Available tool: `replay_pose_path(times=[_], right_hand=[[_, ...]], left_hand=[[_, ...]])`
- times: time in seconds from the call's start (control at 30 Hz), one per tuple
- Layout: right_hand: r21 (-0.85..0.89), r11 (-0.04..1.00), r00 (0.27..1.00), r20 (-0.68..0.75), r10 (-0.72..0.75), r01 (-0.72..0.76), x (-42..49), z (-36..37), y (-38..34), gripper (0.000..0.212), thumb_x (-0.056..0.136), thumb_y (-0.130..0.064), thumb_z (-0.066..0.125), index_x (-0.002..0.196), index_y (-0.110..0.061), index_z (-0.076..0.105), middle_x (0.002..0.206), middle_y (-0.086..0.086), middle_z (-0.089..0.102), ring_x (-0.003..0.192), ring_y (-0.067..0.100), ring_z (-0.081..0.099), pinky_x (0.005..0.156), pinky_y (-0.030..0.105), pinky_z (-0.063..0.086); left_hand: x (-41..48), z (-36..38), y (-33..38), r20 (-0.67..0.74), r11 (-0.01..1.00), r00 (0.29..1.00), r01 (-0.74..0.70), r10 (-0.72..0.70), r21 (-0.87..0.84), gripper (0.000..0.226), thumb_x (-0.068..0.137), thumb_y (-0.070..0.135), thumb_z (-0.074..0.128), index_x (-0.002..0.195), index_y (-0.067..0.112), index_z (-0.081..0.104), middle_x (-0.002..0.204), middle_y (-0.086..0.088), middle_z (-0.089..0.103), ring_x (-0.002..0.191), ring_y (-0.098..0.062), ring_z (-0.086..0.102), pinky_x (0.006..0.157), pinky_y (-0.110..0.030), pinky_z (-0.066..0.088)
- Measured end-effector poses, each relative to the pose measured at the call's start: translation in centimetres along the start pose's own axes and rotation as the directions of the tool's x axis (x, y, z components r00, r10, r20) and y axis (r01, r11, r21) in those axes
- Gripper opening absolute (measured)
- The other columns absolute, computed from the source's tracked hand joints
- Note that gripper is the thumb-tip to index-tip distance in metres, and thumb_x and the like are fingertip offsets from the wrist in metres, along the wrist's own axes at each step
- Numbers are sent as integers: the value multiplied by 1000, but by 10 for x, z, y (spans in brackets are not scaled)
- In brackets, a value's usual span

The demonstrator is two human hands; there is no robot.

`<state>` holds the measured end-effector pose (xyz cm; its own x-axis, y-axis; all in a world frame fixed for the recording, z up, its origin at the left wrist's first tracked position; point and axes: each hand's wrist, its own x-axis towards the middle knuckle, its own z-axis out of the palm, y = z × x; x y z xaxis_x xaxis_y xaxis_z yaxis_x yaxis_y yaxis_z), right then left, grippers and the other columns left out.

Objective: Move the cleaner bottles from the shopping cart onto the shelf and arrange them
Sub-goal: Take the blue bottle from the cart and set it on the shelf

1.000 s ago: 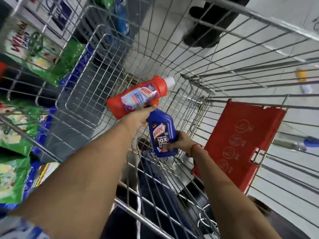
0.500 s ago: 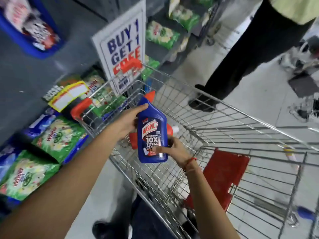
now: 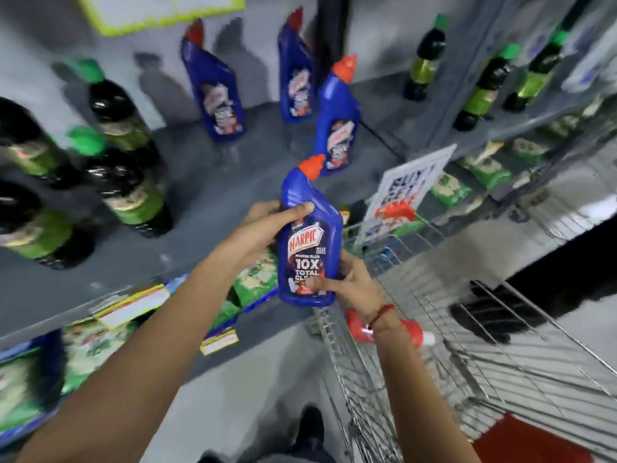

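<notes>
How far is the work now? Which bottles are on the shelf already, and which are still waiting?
Done: three blue bottles stand upright on the grey shelf. In hand: a fourth blue Harpic bottle, held by the left hand near its neck and the right hand at its base, not yet placed. Left: a red bottle lies in the cart.

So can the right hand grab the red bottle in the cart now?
Probably not yet. The right hand is busy gripping the blue bottle together with the left hand. The red bottle lies in the cart just beneath the wrist, otherwise unblocked.
</notes>
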<state>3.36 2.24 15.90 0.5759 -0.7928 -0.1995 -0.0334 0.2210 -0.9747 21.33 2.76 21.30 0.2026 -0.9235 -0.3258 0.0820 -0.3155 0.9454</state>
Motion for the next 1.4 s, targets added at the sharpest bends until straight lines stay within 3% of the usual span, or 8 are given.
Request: replay_pose_path(times=[0.17, 0.37, 0.53, 0.8, 1.03, 1.2, 1.27, 1.4], right_hand=[[-151, 987, 992, 124, -37, 56, 40, 48, -25, 46, 54, 0, 78, 94, -19, 65, 80, -10, 75, 83, 12, 67, 81, 29, 57], [-308, 944, 979, 195, -57, 116, 95, 75, -62, 54, 58, 7, 78, 106, -7, 58, 100, 9, 68, 86, 12, 65, 92, 39, 53], [-429, 892, 979, 192, -66, 144, 137, 77, -89, 73, 46, -15, 88, 112, -11, 56, 117, 15, 66, 107, 27, 63, 95, 46, 50], [-557, 822, 992, 112, -64, 116, 183, 68, -91, 77, 49, -5, 86, 118, -6, 52, 119, 15, 64, 108, 28, 61, 99, 49, 47], [-539, 833, 991, 113, -73, 123, 194, 61, -82, 75, 55, -7, 85, 120, -8, 49, 124, 12, 61, 109, 21, 57, 99, 39, 46], [-331, 935, 955, -214, -205, 126, 154, 27, -46, 46, 69, 3, 73, 111, 0, 54, 100, 12, 62, 88, 6, 61, 81, 18, 51], [-222, 965, 896, -386, -221, 143, 122, -4, -22, 26, 74, 7, 67, 97, -2, 60, 86, 1, 62, 71, -9, 60, 71, 10, 49], [-64, 997, 762, -643, -70, 37, 57, -74, 35, 25, 73, 4, 63, 68, -20, 58, 62, -12, 67, 62, -7, 59, 69, 16, 50]], left_hand=[[-22, -59, 23, -129, 988, 980, -155, 154, 3, 28, 74, 26, 73, 91, 4, 69, 84, -12, 71, 76, -19, 63, 76, -32, 50], [-17, -98, 49, -242, 947, 919, -321, 311, 1, 10, 81, 6, 66, 90, 11, 65, 56, 19, 70, 56, 7, 63, 57, -9, 51], [-2, -108, 62, -267, 921, 884, -387, 384, 44, 29, 79, 9, 69, 106, 4, 60, 88, -1, 71, 74, -5, 67, 79, -28, 58], [35, -107, 56, -308, 907, 853, -390, 420, 158, 59, 58, 41, 77, 106, 12, 60, 108, -20, 69, 100, -31, 67, 92, -50, 52], [42, -96, 47, -385, 910, 826, -398, 412, 119, 58, 66, 30, 78, 112, 2, 58, 111, -17, 68, 97, -23, 67, 91, -39, 53], [19, -53, 2, -690, 891, 589, -412, 421, 191, 29, 81, 22, 68, 104, 9, 58, 93, -4, 60, 73, 3, 56, 72, -14, 46], [16, -23, -19, -585, 836, 599, -430, 547, 341, 11, 85, 19, 62, 94, 14, 59, 85, -2, 59, 68, -1, 53, 66, -15, 44], [41, 45, -52, 12, 661, 852, -415, 523, 625, 15, 82, 23, 60, 92, 13, 65, 88, -4, 61, 76, -8, 53, 71, -19, 40]])
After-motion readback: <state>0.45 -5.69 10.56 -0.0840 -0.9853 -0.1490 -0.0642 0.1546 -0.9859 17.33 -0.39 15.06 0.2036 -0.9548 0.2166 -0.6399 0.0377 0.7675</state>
